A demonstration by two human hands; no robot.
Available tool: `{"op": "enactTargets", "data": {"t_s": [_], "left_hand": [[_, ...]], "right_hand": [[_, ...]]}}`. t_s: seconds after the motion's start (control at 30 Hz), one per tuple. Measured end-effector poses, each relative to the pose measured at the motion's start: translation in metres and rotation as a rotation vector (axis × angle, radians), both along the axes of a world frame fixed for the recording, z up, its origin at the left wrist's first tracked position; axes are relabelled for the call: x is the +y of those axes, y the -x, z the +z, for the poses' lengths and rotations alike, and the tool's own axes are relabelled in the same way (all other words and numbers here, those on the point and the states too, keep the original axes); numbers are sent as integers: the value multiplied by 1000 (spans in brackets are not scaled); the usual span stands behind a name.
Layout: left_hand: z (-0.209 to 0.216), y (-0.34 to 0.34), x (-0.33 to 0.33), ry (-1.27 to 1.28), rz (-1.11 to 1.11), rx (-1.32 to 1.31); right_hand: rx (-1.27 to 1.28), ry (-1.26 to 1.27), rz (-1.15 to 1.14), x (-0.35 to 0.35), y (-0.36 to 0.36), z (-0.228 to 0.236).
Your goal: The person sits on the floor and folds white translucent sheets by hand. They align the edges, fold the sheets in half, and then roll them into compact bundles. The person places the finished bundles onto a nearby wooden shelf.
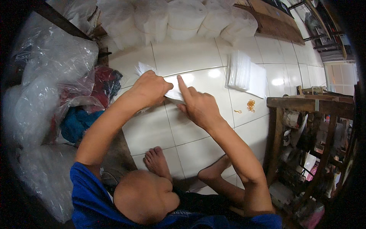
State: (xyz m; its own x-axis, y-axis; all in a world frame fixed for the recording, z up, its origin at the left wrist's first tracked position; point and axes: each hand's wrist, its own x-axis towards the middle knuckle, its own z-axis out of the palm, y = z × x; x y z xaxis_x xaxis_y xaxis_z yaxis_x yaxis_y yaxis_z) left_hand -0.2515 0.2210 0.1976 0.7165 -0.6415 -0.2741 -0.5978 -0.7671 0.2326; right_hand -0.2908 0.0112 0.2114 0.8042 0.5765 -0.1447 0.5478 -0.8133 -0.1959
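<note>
Fingers of the left hand (149,88) clamp a folded white thin-sheet bundle (175,95); just rightward, the right hand (200,107), index extended, hides its grip; apparent folding demands steady pressure.

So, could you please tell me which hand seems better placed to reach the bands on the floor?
Probably the right hand: the bands lie on its side, nearer to it. The left hand is farther away, closed on the white sheets.

You see a glossy, pale tiled floor (150,129) mid-frame with bright light reflections (278,81), a wooden frame (295,103) at right, and a brown board (274,23) near dark shelving (324,46) at upper right.
</note>
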Motion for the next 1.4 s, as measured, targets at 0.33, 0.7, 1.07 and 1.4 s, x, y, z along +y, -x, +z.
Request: {"op": "enactTargets", "data": {"t_s": [0.33,0.7,1.07,1.4], "left_hand": [[3,5,-1,-8,49,9],[1,3,10,57,73,-18],[9,12,21,200,122,90],[36,23,12,602,249,351]], "right_hand": [[98,-17,9,-15,3,-21],[709,-890,-572,-84,41,-57],[632,-898,-433,-59,39,-55],[95,-400,69,-69,-16,88]]}}
